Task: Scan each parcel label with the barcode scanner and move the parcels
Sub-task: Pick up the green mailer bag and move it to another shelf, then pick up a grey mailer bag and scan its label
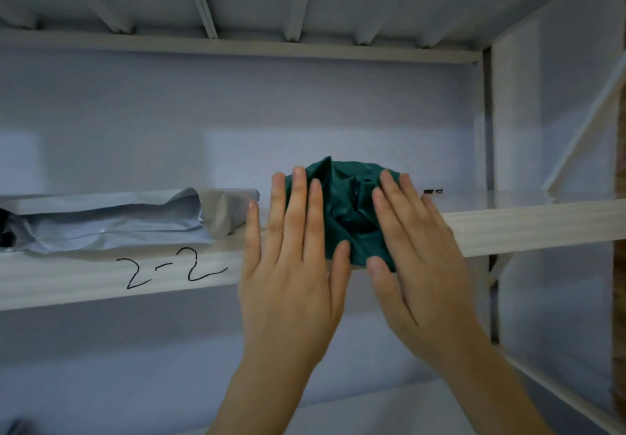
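I am looking up at a white shelf (528,224) whose front edge is carrying the handwritten mark "2-2" (172,268). A crumpled green parcel (345,204) is sitting on that front edge, hanging slightly over it. My left hand (291,265) is lying flat and spread against the parcel's left side, and my right hand (410,258) is pressing flat, fingers spread, on its right side, so both are covering much of it. I am seeing no label on it. A grey parcel (111,221) is lying toward the shelf's left end, cut off by the frame. A small dark item (433,192) farther back is too blurred to identify.
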`<state>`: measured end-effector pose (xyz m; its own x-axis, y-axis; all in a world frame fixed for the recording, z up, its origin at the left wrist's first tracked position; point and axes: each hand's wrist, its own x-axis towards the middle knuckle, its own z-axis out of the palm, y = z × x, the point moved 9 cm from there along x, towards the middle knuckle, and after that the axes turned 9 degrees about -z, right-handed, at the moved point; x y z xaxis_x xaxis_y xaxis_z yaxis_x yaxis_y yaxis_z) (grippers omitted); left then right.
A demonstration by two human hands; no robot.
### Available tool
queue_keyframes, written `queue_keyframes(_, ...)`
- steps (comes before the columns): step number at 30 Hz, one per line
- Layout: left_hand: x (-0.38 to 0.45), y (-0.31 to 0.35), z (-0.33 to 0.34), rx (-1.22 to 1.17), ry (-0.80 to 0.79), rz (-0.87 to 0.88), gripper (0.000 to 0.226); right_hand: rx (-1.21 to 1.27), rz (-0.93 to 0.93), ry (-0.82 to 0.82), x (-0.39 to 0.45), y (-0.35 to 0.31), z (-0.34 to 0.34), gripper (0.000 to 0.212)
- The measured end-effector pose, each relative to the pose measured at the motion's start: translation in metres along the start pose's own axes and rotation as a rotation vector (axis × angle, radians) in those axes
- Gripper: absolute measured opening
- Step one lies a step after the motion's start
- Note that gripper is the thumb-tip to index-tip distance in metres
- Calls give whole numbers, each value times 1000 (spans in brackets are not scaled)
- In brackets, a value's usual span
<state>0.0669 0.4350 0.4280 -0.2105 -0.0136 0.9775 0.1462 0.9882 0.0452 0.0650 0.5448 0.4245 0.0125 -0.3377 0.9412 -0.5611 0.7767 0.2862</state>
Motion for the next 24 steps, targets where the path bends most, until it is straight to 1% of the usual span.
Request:
queue_keyframes(2,-1,-3,13,11,-42,-19,58,20,47,-33,-5,6,10,54)
queue_keyframes(5,-3,-6,16,-44,-19,8,57,52,37,-20,-9,7,17,56)
queue_keyframes(7,-8,-8,8,-131,41,41,55,94,7,81,-14,1,10,54)
queue_keyframes(8,-15,-9,1,-180,78,61,53,131,-10,169,-21,-4,2,51)
queue_keyframes(10,-39,-13,-12,-245,152,111,49,220,-31,362,-44,-24,-11,40)
queue_keyframes(11,-55,-18,-16,-251,171,133,47,274,-26,429,-58,-36,-12,35)
queue_keyframes(12,-72,-26,-18,-238,171,150,45,330,-22,453,-69,-49,-7,31)
queue_keyframes(13,-89,-36,-16,-208,148,161,43,379,-22,421,-76,-63,5,29)
queue_keyframes(14,-106,-50,-12,-162,94,159,42,415,-21,342,-82,-78,23,27)
queue_keyframes(15,-124,-67,-5,-108,11,144,41,448,-8,232,-88,-93,44,25)
queue_keyframes(17,-160,-113,8,-1,-190,69,41,527,85,-26,-101,-120,94,25)
queue_keyframes(19,-197,-171,13,119,-380,-62,39,572,217,-276,-120,-149,142,29)
queue_keyframes(21,-236,-236,7,229,-546,-235,40,574,342,-482,-144,-180,184,33)
queue_keyframes(23,-272,-297,-5,290,-680,-402,41,551,418,-669,-165,-210,223,40)
queue_keyframes(24,-288,-322,-13,313,-733,-460,43,560,458,-752,-174,-226,240,43)
